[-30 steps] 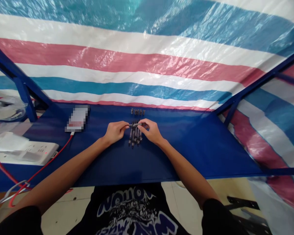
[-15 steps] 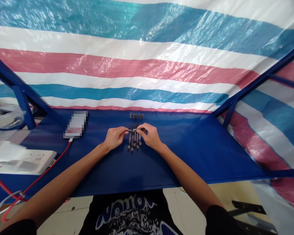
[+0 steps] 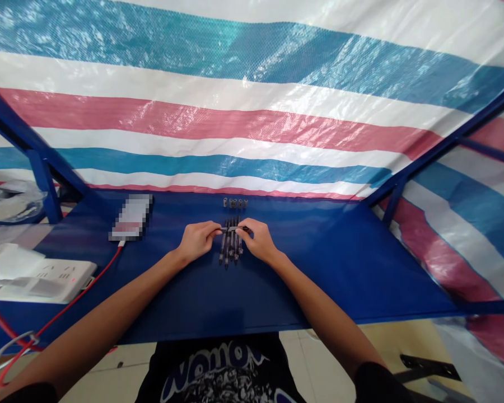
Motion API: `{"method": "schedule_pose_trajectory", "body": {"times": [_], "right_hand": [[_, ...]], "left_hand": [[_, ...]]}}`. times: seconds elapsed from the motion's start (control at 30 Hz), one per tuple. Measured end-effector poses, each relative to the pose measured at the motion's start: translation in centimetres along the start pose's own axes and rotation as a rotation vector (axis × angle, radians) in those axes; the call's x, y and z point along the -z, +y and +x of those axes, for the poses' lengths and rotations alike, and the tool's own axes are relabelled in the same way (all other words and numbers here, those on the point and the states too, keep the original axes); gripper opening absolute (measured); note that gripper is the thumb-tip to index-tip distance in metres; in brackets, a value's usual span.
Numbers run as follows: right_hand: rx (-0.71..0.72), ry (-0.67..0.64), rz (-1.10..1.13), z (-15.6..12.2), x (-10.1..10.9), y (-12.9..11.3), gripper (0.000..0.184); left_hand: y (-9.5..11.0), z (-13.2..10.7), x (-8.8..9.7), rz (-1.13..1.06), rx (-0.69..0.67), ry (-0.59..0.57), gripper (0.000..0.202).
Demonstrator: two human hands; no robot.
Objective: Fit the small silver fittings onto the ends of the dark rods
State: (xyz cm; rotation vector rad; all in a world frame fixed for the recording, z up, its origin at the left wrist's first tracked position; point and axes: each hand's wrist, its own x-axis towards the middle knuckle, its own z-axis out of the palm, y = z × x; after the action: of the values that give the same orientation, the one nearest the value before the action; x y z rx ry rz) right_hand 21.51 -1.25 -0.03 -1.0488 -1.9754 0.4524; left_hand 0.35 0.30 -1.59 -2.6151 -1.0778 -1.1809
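My left hand (image 3: 198, 240) and my right hand (image 3: 257, 242) pinch the two ends of one dark pen (image 3: 233, 229), held crosswise just above the blue table (image 3: 327, 263). Under the pen lies a row of several dark pens (image 3: 230, 249), side by side and pointing away from me. A short line of small grey caps (image 3: 235, 202) stands beyond them, near the table's far edge.
A blurred phone (image 3: 131, 216) lies at the left on a red cable (image 3: 93, 277). A white power strip (image 3: 46, 276) sits at the far left. A striped tarp (image 3: 252, 112) walls the back and right. Blue frame bars (image 3: 46, 179) stand at the left.
Both hands keep the same grip on the pen. Only the camera has shifted a little, so the table sits lower in view.
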Motion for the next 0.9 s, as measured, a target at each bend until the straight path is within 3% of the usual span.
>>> {"method": "schedule_pose_trajectory", "body": {"times": [0.9], "right_hand": [[0.043, -0.012, 0.052, -0.1, 0.3, -1.0, 0.022]], "left_hand": [[0.1, -0.1, 0.2, -0.070, 0.028, -0.087, 0.033]]}}
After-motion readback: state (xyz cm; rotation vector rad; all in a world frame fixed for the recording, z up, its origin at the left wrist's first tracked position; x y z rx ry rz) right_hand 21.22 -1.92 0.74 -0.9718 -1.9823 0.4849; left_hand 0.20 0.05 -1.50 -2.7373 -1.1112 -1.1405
